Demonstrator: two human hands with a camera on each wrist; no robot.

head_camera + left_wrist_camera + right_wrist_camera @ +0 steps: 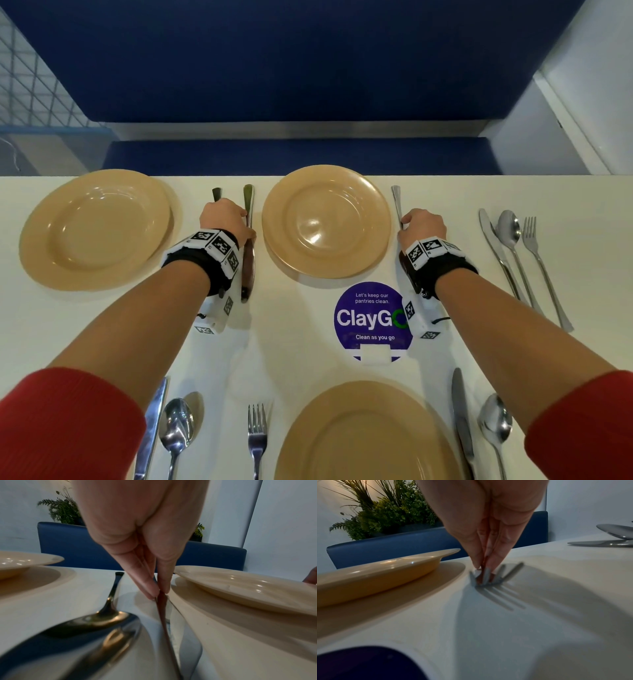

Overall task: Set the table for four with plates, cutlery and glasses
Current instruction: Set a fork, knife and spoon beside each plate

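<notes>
At the far edge of the table (308,342), the left hand (224,219) pinches a knife (249,240) just left of the far middle plate (326,221). A spoon (96,626) lies beside this knife. The right hand (423,226) pinches a fork (397,202) just right of the same plate, its tines touching the table.

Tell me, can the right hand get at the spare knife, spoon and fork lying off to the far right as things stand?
Probably yes, once free: the right hand pinches a fork, and only bare table lies between it and the spare cutlery.
</notes>
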